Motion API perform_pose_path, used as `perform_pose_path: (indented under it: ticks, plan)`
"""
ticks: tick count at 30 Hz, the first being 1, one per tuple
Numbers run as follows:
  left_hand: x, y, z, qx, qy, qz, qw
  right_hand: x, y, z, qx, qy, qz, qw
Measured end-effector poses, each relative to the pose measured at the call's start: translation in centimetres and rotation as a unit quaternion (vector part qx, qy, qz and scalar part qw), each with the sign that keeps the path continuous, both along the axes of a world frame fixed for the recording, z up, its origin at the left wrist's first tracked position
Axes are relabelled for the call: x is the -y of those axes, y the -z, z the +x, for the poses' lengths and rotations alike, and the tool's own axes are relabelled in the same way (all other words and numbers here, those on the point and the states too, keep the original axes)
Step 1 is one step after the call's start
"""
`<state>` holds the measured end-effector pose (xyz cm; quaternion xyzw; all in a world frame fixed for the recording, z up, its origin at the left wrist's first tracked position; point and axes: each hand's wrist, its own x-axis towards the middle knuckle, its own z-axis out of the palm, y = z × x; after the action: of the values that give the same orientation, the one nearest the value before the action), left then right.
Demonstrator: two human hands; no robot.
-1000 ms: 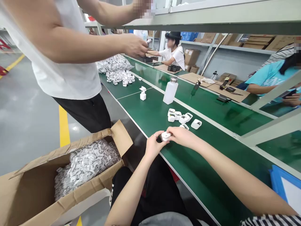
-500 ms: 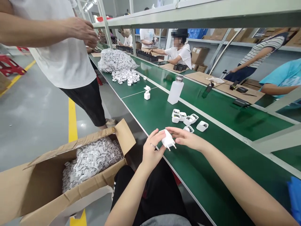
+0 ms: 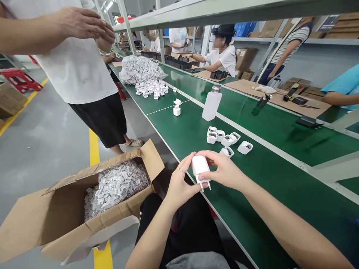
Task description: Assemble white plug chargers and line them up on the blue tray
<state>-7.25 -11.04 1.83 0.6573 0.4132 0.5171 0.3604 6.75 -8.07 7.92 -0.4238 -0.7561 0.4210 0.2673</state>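
A white two-pin plug charger (image 3: pixel 199 164) is held between my hands over the near edge of the green bench, its pins pointing down towards me. My left hand (image 3: pixel 182 183), a ring on one finger, grips it from the left. From the right, my right hand (image 3: pixel 221 170) closes on it, with the thumb across the front. Just beyond lie several open white charger housings (image 3: pixel 245 147) with parts inside. Farther up stand a translucent bottle with a metal cap (image 3: pixel 211 104) and a small white piece (image 3: pixel 177 108) with other pieces on top.
A bag of small white parts (image 3: pixel 143 70) and a loose heap (image 3: pixel 151 89) lie up the bench (image 3: pixel 168 130). An open carton (image 3: pixel 112 228) of white parts stands on the floor at left. A person (image 3: pixel 84 67) stands beside the bench; others sit across it.
The charger has turned more upright, its pins now pointing down. My right hand has closed onto it, thumb on its front. The view has shifted slightly.
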Motion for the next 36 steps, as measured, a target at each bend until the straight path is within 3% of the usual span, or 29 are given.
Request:
perform_pose_path:
  ticks: [6,13,17,22,29,36]
  plan:
    - [0.0,-0.4,0.3,0.032,-0.007,0.000,0.999,0.1,0.2,0.3,-0.025,0.005,-0.002,1.000]
    - [0.2,-1.3,-0.1,0.086,0.043,-0.002,0.995,0.3,-0.8,1.7,0.020,-0.112,-0.026,0.993]
    - [0.4,-1.5,-0.3,0.115,0.069,-0.015,0.991,0.9,-1.3,1.8,0.056,-0.118,-0.016,0.991]
    - [0.6,-1.4,-0.1,0.134,0.057,-0.009,0.989,1.7,-1.4,1.2,0.073,-0.102,0.013,0.992]
    - [1.1,-1.3,-0.1,0.163,0.042,0.014,0.986,2.5,-1.2,0.6,0.041,-0.067,0.107,0.991]
    - [1.6,-1.3,0.0,0.170,0.023,-0.011,0.985,2.7,-1.4,0.7,0.014,-0.064,0.112,0.992]
